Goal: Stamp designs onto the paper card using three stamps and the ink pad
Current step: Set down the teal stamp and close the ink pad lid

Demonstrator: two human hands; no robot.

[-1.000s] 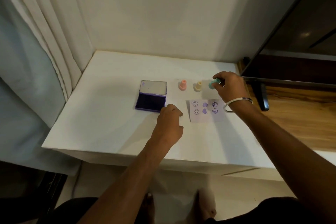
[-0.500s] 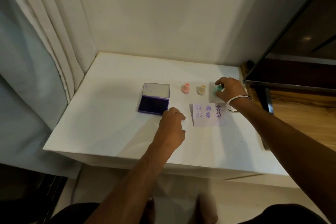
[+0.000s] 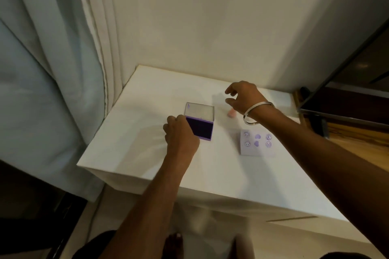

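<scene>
While the left hand (image 3: 181, 136) is resting curled against the open pad (image 3: 200, 123), the right hand (image 3: 244, 95) is hovering beyond it, fingers loosely spread; the card (image 3: 255, 143) is lying right of the pad, showing faces and hearts, no legible writing.

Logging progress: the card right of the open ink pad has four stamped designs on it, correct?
Not four. The head view shows six designs on the card: two rows of three. It does lie right of the open ink pad.
</scene>
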